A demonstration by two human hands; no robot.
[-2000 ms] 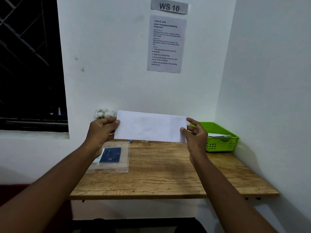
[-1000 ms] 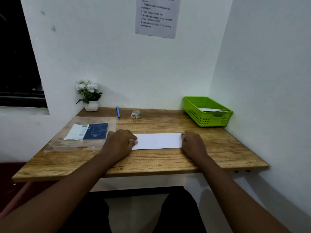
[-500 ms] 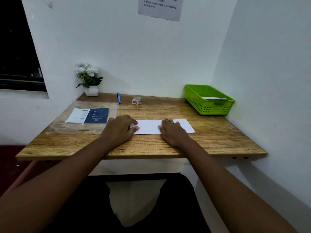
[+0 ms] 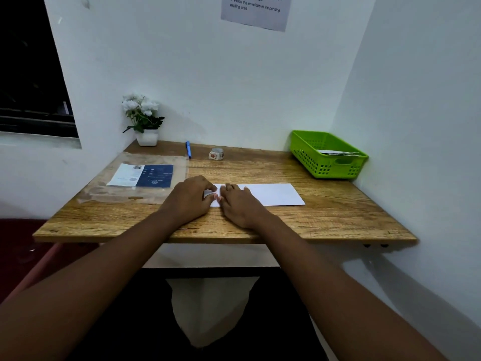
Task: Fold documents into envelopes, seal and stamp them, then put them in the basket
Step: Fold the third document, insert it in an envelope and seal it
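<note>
Both of your hands are down on the folded white paper (image 4: 270, 194), which lies flat on the wooden desk (image 4: 338, 220) right in front of you, its long edge running left to right. Your left hand (image 4: 189, 199) rests on the paper's left end, fingers curled and pinning it, while your right hand (image 4: 240, 203) sits just beside it, fingertips flat on the sheet, the two hands almost touching. Neither hand is gripping anything; both are pressing down with open fingers, which looks like creasing the fold, one hand anchoring so the sheet won't slide under the other. The right half of the paper is bare and lying flat. Whether this is the document or an envelope, I can't tell from here. Over on your left a clear plastic packet (image 4: 140, 178) with a blue-and-white label waits near the desk edge, likely the supply. Toward the back wall sit a blue pen (image 4: 188, 149) and a small roll (image 4: 216, 154), probably stamps, kept within reach for later. The green basket (image 4: 335, 166) stands in the far right corner, with some paper already inside, well apart from your hands.
</note>
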